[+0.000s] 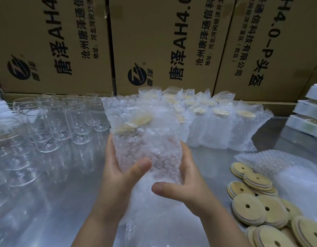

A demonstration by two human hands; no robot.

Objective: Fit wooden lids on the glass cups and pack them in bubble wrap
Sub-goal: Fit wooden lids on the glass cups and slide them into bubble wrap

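Note:
A glass cup with a wooden lid sits inside a bubble wrap bag [136,132], held up over the middle of the table. My left hand [118,173] grips the bag from the left, thumb across its front. My right hand [182,180] grips it from the right, thumb under its lower end. Several bare glass cups [72,120] stand at the left. Several wrapped, lidded cups [216,122] stand in rows behind the bag. A heap of wooden lids [257,209] with centre holes lies at the right.
Empty bubble wrap bags [271,163] lie beyond the lids, and more [154,220] lie under my hands. Large printed cardboard boxes [163,45] wall off the back of the metal table [65,202]. White stacked packs [309,114] sit at the far right edge.

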